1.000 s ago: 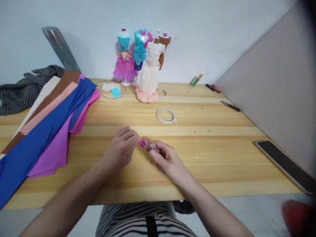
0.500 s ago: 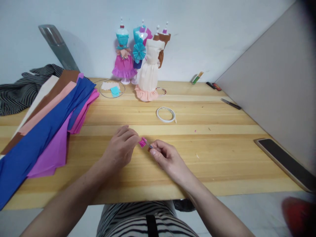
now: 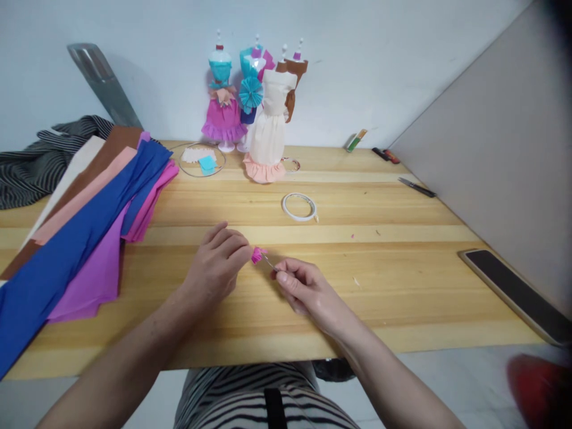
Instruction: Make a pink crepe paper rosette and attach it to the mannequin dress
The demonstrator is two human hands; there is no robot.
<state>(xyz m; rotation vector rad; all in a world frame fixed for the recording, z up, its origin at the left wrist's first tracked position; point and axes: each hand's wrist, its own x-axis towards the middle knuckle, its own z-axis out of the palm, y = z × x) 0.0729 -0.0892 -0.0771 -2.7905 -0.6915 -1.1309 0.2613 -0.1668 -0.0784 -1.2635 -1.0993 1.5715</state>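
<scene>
My left hand [image 3: 220, 257] is closed, its fingertips pinching a small piece of bright pink crepe paper [image 3: 257, 255]. The paper's free end sticks out to the right and looks creased or slit. In my right hand [image 3: 304, 286] is a pair of small metal scissors [image 3: 268, 261], the handles mostly hidden by the fingers. Their thin tips touch or nearly touch the pink paper's edge. Both hands hover just over the wooden table [image 3: 402, 310], near its front edge.
Coloured crepe sheets [image 3: 89, 220] lie at the left. Small dress forms in paper dresses [image 3: 268, 128] stand along the wall. A roll of white tape [image 3: 299, 218] lies beyond my hands. A knife [image 3: 417, 187] and a phone [image 3: 509, 292] lie at the right.
My right hand has turned slightly, and the scissors' blades now show as one thin line. The pink paper has shifted a little up and left with my left hand.
</scene>
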